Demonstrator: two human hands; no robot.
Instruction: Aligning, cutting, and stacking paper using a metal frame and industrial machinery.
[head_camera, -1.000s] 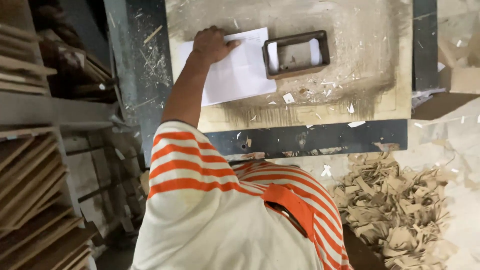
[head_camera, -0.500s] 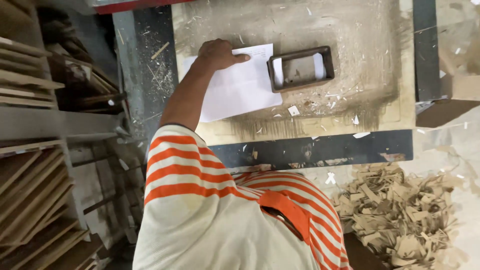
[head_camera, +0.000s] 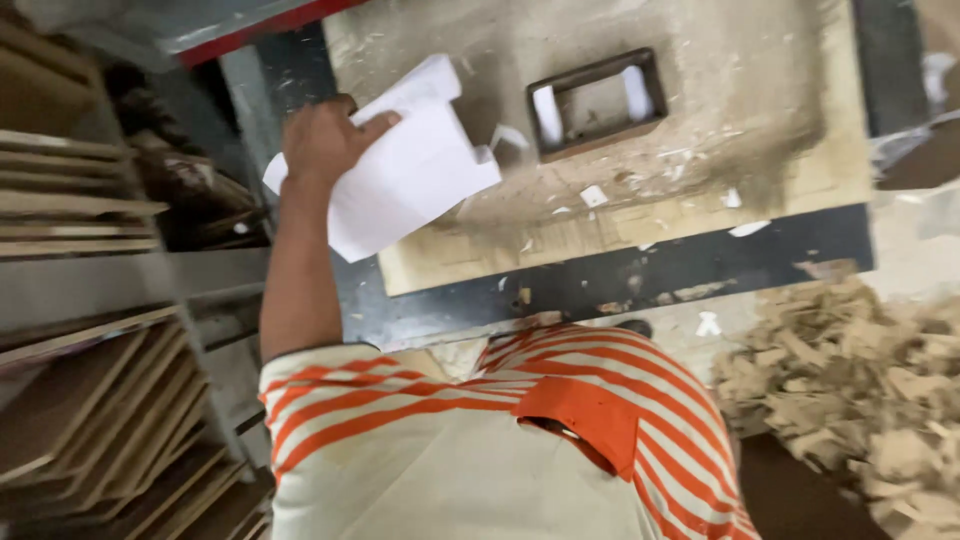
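Observation:
My left hand (head_camera: 325, 140) grips a white paper sheet (head_camera: 410, 180) by its left edge; a notch is cut out of the sheet's right side. The sheet is tilted and hangs over the left edge of a worn wooden board (head_camera: 760, 120). To its right, a dark rectangular metal frame (head_camera: 597, 103) lies flat on the board with white paper strips inside it. Small white paper scraps are scattered below the frame. My right hand is out of view. My orange-striped shirt fills the bottom of the view.
The board rests on a dark metal table (head_camera: 650, 275). A pile of brown cardboard offcuts (head_camera: 860, 390) lies on the floor at the right. Shelves of stacked brown boards (head_camera: 80, 400) stand at the left.
My left hand has pulled the white sheet away from the frame, leftward and off the board, lifting and tilting it. The frame has stayed in place, with white strips left inside it.

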